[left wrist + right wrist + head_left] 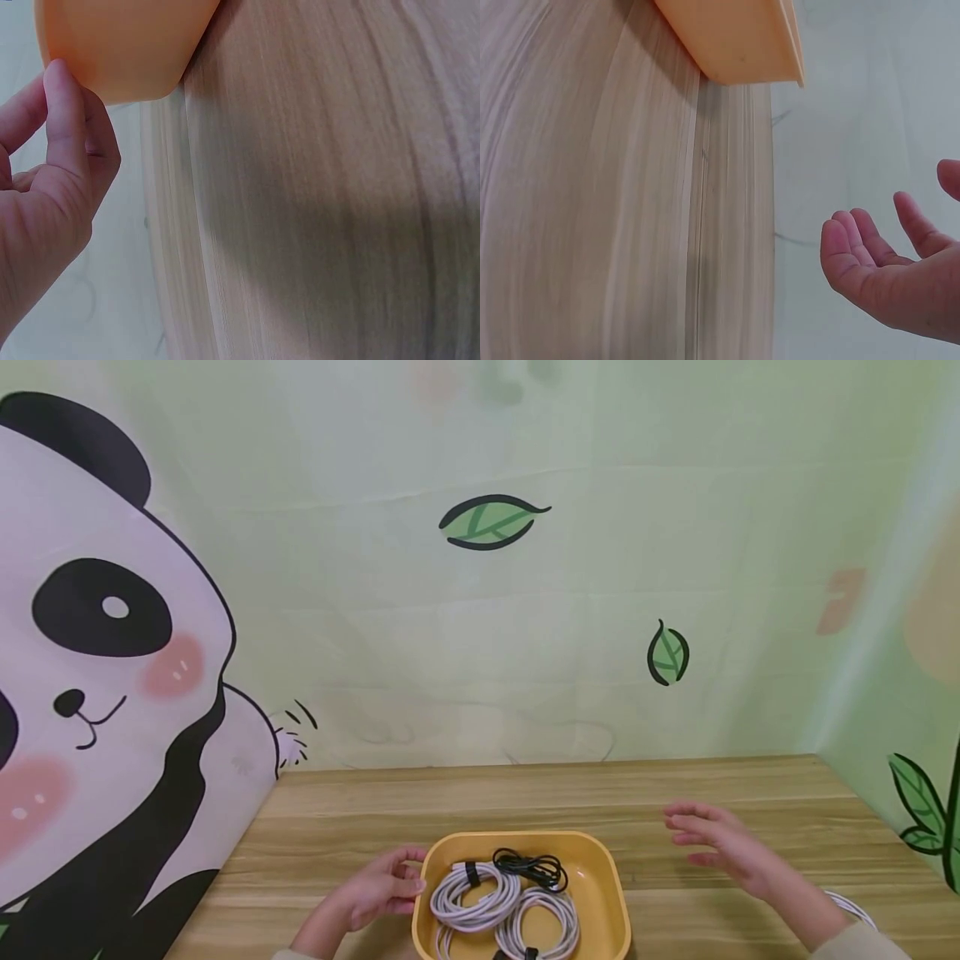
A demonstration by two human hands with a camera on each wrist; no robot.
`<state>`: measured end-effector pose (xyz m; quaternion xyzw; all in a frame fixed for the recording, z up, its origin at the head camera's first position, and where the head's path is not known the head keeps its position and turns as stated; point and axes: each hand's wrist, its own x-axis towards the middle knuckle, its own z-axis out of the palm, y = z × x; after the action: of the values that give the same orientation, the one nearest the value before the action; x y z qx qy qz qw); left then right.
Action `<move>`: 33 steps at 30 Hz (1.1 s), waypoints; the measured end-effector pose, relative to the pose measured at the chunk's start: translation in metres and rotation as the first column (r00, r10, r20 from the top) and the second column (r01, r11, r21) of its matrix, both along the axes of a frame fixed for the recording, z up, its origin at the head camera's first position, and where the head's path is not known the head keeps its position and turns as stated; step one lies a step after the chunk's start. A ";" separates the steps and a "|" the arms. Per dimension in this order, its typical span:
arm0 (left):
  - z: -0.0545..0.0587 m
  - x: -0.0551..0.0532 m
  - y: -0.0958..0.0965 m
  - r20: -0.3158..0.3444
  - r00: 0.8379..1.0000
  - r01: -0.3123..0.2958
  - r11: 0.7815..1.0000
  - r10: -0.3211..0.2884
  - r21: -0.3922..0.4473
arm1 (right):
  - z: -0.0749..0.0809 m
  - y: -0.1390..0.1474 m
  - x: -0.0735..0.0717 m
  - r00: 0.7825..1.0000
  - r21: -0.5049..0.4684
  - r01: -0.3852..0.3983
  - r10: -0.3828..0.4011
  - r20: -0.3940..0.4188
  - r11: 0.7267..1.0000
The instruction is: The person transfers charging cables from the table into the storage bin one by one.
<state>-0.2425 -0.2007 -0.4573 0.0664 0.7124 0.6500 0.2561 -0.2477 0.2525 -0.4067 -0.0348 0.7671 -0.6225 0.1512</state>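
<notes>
A yellow plastic bin (pixel 617 893) sits at the front of the wooden table, cut off by the lower edge of the head view. Inside lie two coiled white cables (pixel 468 914) with black ties, and a black cable bundle (pixel 534 867) by the far side. My left hand (pixel 382 889) grips the bin's left rim, its bent fingers right at the edge in the left wrist view. To the bin's right, my right hand (pixel 720 843) hovers over the table with loosely bent fingers and nothing in it.
Part of another white cable (pixel 851 906) shows on the table (pixel 525 793) behind my right forearm. A pale green backdrop (pixel 600 568) with a panda and leaves stands along the table's far edge and both sides.
</notes>
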 end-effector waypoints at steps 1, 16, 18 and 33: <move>0.000 0.000 0.000 0.001 1.000 0.001 1.000 -0.001 0.000 | 0.000 0.002 0.000 1.000 -0.002 -0.002 0.002 0.001 1.000; -0.002 0.000 -0.001 -0.005 1.000 -0.003 1.000 0.003 -0.004 | -0.006 0.037 0.003 0.997 -0.036 -0.072 0.072 0.000 0.997; -0.002 0.000 -0.001 -0.007 1.000 -0.001 1.000 0.001 -0.004 | -0.007 0.042 0.004 0.997 -0.043 -0.073 0.073 0.004 0.996; 0.000 0.000 0.000 -0.005 1.000 0.004 1.000 -0.004 -0.002 | -0.012 0.073 0.004 0.997 -0.021 -0.059 0.059 0.043 0.998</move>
<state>-0.2424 -0.2011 -0.4569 0.0691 0.7134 0.6488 0.2557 -0.2439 0.3252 -0.4190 -0.0453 0.7560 -0.6260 0.1860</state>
